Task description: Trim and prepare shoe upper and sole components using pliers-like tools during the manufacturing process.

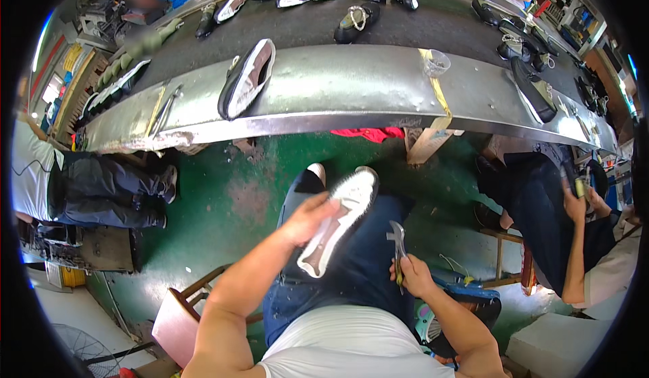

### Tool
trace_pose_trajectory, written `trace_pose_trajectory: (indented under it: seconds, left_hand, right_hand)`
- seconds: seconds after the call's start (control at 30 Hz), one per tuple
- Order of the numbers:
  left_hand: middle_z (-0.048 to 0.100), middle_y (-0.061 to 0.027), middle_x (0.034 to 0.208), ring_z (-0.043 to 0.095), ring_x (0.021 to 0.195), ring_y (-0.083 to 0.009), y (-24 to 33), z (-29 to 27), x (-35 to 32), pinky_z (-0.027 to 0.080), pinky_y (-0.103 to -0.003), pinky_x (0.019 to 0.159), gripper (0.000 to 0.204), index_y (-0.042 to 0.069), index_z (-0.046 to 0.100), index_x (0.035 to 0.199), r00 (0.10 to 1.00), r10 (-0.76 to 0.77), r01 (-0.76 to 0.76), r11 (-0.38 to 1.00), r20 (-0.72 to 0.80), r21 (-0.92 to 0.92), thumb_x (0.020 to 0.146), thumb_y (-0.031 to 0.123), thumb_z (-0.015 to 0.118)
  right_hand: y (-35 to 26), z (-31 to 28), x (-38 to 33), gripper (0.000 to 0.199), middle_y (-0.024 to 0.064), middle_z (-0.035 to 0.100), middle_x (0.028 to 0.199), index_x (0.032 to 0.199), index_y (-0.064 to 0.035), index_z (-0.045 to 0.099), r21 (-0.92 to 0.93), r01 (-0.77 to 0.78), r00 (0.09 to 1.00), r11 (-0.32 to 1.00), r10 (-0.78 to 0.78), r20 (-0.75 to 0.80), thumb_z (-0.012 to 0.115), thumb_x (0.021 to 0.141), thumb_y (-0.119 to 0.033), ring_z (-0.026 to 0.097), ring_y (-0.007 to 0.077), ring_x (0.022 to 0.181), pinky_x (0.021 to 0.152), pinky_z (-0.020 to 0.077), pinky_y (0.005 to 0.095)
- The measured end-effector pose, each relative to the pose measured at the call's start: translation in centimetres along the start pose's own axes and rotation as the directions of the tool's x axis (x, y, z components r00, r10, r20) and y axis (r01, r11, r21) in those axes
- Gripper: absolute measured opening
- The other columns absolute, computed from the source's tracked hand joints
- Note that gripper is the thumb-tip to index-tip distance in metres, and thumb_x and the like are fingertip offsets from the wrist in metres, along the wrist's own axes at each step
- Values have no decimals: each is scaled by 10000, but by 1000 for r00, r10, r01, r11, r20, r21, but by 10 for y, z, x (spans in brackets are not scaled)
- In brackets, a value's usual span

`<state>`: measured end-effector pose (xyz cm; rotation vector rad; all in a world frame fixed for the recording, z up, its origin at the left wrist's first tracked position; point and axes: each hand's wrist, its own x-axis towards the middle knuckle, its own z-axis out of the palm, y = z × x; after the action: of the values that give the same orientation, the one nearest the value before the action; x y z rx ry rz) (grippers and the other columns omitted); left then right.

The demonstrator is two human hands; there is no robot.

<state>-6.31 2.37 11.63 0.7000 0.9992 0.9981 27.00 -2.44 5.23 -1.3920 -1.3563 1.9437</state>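
Over my lap, my left hand [311, 221] grips a shoe [353, 194], its underside turned up. A white rim runs round the brownish middle of that underside, and the dark upper shows along one edge. My fingers go beneath the shoe, while the thumb lies across its bottom. To the right, my right hand [414, 276] is closed round the handles of metal lasting pincers [397, 237]. Their hooked head points away from me, apart from the shoe. Ahead on the bench's metal edge, another unsoled shoe [249, 80] leans on its side.
Several shoes stand on the dark belt [297, 26] behind the metal ledge [324, 84]. A clear plastic cup [437, 63] and a thin tool [165, 111] are on the ledge. One person [101, 189] is at left, another [568, 222] sits close at right. A stool [177, 320] stands at lower left.
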Motion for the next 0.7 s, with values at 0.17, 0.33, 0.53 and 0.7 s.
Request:
trace_pose_trajectory:
  seconds: [0.17,0.33,0.53,0.7]
  left_hand:
    - [641,-185,1259,649,1047,-220,192,14,69,538,-346,880,671,-80,497,1369,975,195,-129,885,-104,448,942,409,669]
    - [677,-202,1159,668,998,-320,333,18,202,526,-404,891,642,-53,555,1286,866,493,-20,201,-84,979,892,433,700]
    - [584,-144,1312,508,1256,-353,337,-41,328,371,-468,1066,681,45,501,1374,744,606,295,-676,282,675,859,448,694]
    - [371,-70,1571,283,1437,-426,293,-97,363,269,-515,1134,602,131,448,1469,876,437,319,-842,205,435,895,259,577]
  right_hand:
    - [18,-17,18,441,117,666,925,1097,57,573,198,-68,996,978,54,73,379,1081,-339,654,184,773,707,529,313]
    - [5,-25,32,470,160,673,971,1131,65,564,261,-152,984,953,121,130,390,1078,-369,679,229,804,745,546,349]
    - [-15,-29,43,542,132,697,970,1154,25,569,291,-238,966,927,195,168,333,1073,-456,686,174,759,502,447,240]
    - [-21,-33,49,576,141,705,925,1153,26,572,308,-264,959,914,214,189,314,1069,-482,678,163,721,452,407,225]
